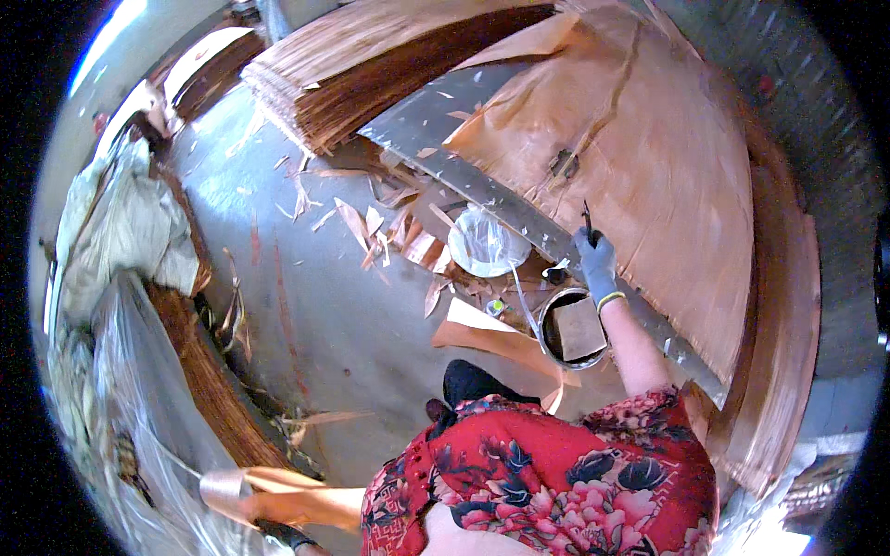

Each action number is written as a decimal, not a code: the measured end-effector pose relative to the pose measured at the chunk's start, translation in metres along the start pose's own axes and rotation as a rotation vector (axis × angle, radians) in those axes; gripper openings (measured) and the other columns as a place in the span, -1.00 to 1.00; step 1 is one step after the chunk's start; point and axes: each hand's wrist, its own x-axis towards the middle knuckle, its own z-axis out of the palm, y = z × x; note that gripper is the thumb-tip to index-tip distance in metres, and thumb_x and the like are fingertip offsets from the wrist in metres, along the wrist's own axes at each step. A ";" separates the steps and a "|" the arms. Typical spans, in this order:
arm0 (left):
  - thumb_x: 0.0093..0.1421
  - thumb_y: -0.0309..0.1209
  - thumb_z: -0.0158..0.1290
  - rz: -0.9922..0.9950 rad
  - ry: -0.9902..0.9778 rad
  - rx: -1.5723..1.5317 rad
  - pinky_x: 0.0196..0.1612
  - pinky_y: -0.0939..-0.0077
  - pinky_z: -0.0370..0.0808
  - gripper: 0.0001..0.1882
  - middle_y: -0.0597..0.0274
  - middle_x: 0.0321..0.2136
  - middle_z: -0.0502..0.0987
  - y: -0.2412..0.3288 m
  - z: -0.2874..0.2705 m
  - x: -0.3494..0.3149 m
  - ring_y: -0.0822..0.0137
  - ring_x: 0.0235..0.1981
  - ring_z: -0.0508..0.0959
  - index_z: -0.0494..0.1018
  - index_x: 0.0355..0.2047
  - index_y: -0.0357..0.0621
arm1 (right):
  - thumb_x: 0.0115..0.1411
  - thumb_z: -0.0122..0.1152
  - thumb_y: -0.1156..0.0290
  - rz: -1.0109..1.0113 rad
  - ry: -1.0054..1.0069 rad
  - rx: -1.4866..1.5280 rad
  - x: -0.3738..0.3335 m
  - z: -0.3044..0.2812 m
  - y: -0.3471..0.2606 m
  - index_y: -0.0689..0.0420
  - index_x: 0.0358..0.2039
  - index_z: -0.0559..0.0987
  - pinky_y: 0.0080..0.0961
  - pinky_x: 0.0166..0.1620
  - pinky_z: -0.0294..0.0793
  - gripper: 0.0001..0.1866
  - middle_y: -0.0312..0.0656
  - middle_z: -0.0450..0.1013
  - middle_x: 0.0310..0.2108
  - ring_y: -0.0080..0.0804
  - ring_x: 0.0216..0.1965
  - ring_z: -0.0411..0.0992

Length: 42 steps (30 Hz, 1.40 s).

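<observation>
My right hand [598, 264], in a grey glove with a yellow-edged cuff, is closed round a slim dark pointed tool [586, 219]. It is over the near-left edge of a large tan veneer sheet [667, 185] on a stack. A dark, ragged hole [563, 165] and a long brown streak mark the sheet beyond the tool. At the lower left, my left hand [280, 532] in a dark glove grips a curled orange-tan veneer strip [311, 500]; its fingers are mostly hidden. A long grey board [482, 190] lies along the sheet's left edge.
Below my right hand stands a round bucket [547, 343] with a tan square piece inside. Beside it is a tub covered with clear plastic [487, 243]. Veneer scraps [371, 232] litter the grey floor. Thick veneer stacks [371, 79] stand behind; plastic sheeting [153, 371] drapes the left.
</observation>
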 end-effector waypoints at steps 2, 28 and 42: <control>0.06 -0.33 -0.03 0.061 -0.014 0.052 0.18 0.11 0.12 -0.56 0.20 0.04 0.36 0.037 0.002 0.029 0.02 0.12 0.24 0.34 0.02 0.06 | 0.07 0.16 0.06 -0.028 0.030 -0.099 0.011 0.007 -0.021 0.19 -0.36 0.54 -0.42 -0.34 0.39 -0.60 -0.18 0.50 -0.50 -0.38 -0.45 0.43; 0.05 -0.35 -0.04 1.028 0.440 0.552 0.20 0.06 0.07 -0.56 0.25 0.04 0.36 0.508 -0.015 0.348 -0.02 0.15 0.20 0.37 0.01 0.17 | 0.16 0.09 0.43 0.044 0.267 -0.067 0.085 -0.001 0.007 0.25 -0.20 0.53 -0.48 -0.12 0.42 -0.77 -0.15 0.48 -0.21 -0.36 -0.21 0.43; 0.05 -0.36 -0.04 1.052 0.509 0.786 0.21 0.03 0.04 -0.55 0.28 0.05 0.36 0.584 -0.070 0.451 -0.05 0.16 0.18 0.38 0.00 0.23 | -0.20 0.47 0.32 -0.599 -0.559 0.580 0.008 0.405 -0.322 0.24 0.22 0.01 -0.38 0.20 0.12 0.05 -0.03 0.08 0.18 -0.22 0.20 0.10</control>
